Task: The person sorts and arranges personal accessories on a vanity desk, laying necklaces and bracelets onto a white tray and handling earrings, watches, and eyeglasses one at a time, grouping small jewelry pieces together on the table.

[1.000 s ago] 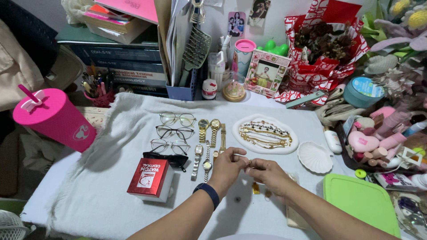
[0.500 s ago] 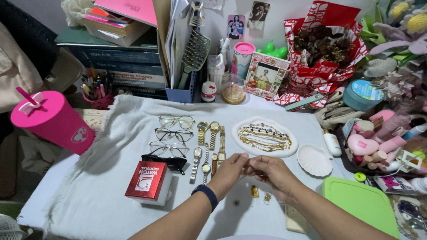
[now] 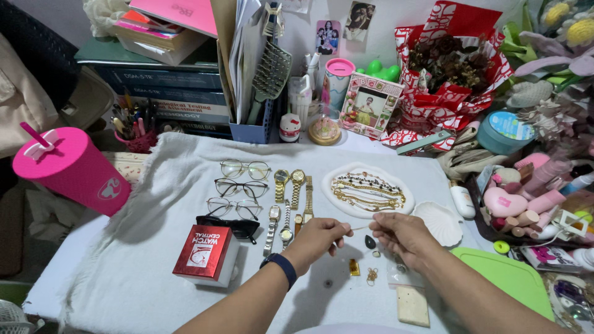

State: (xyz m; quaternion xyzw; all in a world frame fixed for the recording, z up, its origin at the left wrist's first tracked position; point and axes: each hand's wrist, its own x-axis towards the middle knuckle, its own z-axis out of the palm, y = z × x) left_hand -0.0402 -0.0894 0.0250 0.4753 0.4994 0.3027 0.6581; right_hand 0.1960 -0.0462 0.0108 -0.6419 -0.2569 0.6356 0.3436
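Observation:
My left hand (image 3: 317, 239), with a dark blue band on its wrist, and my right hand (image 3: 401, 235) are held just above the white cloth (image 3: 154, 278). Both pinch the ends of a thin chain (image 3: 361, 228) stretched between them. A small dark drop pendant (image 3: 369, 242) hangs from it. Under the hands lie a gold rectangular piece (image 3: 354, 267), a small gold pair of earrings (image 3: 372, 275), a clear little bag (image 3: 396, 272) and a beige card (image 3: 413, 305). A row of watches (image 3: 289, 196) lies just behind my left hand.
Three pairs of glasses (image 3: 241, 188) and dark sunglasses (image 3: 230, 227) lie left of the watches, with a red box (image 3: 206, 253) in front. An oval white tray (image 3: 337, 204) holds necklaces beside a shell dish (image 3: 438, 224). Pink tumbler (image 3: 74, 170) left, green lid (image 3: 513, 278) right, clutter behind.
My hands were close together over the small gold pieces; now they are a little apart and higher, with the thin chain drawn out between them.

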